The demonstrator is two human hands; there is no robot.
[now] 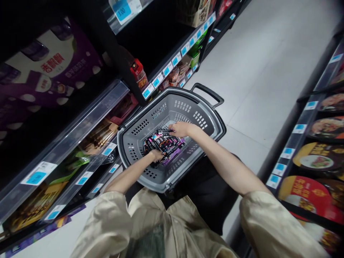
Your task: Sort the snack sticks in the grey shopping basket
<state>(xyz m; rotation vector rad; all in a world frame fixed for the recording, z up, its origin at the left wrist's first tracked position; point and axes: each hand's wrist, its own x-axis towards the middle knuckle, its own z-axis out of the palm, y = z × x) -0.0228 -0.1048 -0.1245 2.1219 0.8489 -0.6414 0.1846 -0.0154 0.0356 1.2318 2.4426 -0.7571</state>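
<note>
1. Shop shelves (88, 118) lined a tiled aisle.
2. Small packets (164, 145) already lay piled at the middle of the basket (204, 118) floor.
3. Left hand (156, 155) clenched on packets; right hand (180, 129) fingers grasped one.

A heap of small, flat snack packets (163, 145), wrapped in black, pink and purple, is piled on the floor of a grey plastic shopping basket (204, 114). The basket is set on the aisle floor, its black handle (208, 92) folded outward at the far rim.
</note>
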